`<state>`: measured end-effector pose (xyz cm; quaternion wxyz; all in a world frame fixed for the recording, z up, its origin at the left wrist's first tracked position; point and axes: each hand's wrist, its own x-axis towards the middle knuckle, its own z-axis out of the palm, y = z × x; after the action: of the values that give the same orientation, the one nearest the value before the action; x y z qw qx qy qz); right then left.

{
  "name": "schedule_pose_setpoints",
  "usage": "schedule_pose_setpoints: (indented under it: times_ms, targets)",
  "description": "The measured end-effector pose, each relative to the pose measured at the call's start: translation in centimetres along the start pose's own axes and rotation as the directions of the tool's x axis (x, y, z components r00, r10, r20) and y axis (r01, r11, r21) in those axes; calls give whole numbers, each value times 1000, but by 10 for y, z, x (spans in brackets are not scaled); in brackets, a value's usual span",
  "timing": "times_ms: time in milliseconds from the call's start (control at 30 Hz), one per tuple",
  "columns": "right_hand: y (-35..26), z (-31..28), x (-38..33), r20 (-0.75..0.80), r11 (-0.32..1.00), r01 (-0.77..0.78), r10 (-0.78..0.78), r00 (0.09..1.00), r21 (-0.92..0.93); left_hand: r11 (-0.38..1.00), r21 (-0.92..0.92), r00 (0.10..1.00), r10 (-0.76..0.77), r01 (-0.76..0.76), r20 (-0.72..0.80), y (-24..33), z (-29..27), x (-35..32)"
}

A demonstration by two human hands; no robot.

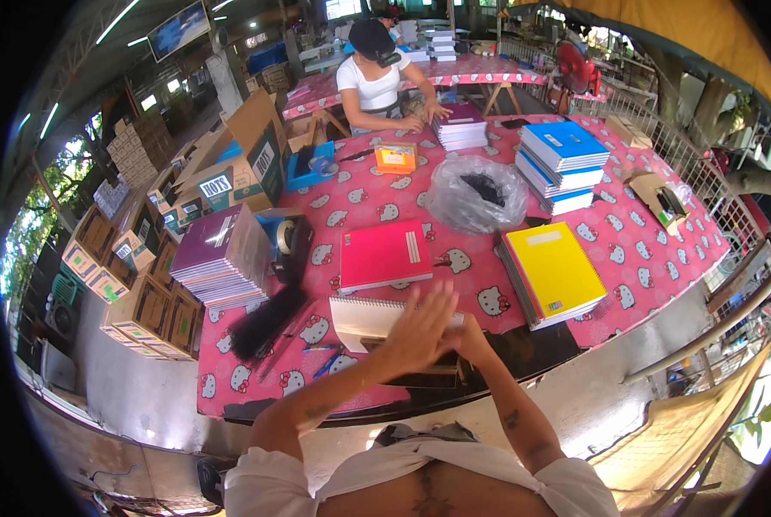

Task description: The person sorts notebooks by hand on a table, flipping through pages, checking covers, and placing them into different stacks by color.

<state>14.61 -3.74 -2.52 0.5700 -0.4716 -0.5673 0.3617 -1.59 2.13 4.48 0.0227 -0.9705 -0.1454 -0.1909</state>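
Observation:
A spiral notebook point(357, 321) with a pale page showing lies at the near edge of the table, below a pink-red notebook point(385, 255). My left hand point(422, 326) rests across it, fingers stretched out and held together, and covers much of it. Beside it, my right hand point(466, 338) is closed at the notebook's right end; its fingertips are partly hidden. Left of the notebook lies a bundle of thin black strands point(269, 324). Blue pens point(327, 364) are near my left forearm. A stack of yellow notebooks point(556, 269) stands to the right.
Purple notebooks point(220, 254) and a tape dispenser point(292, 246) stand at left, near cardboard boxes point(252, 168). A clear plastic bag point(476, 196) and blue notebooks point(563, 159) sit farther back. Across the patterned table, a co-worker point(377, 90) touches another purple stack point(460, 127).

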Motion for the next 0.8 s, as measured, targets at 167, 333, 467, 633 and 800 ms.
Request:
schedule_pose_setpoints:
  times_ms: [167,333,467,633,800]
  targets:
    - [-40,25,-16,-203,992,-106,91,975,-64,895,-357,889,-372,268,-267,34,35,-79]
    - [-50,71,-89,-271,967,37,34,962,252,-1,-952,600,-777,305,193,31,35,-110]
    - [-48,75,-71,255,781,451,-374,892,-432,-139,-859,713,-501,493,491,-33,59,-148]
    - [-16,108,-28,271,449,431,-378,885,-783,800,246,836,-535,548,-122,-92,53,-224]
    - [-49,130,14,188,495,368,-375,908,-787,715,-102,707,-699,692,-108,-93,45,-253]
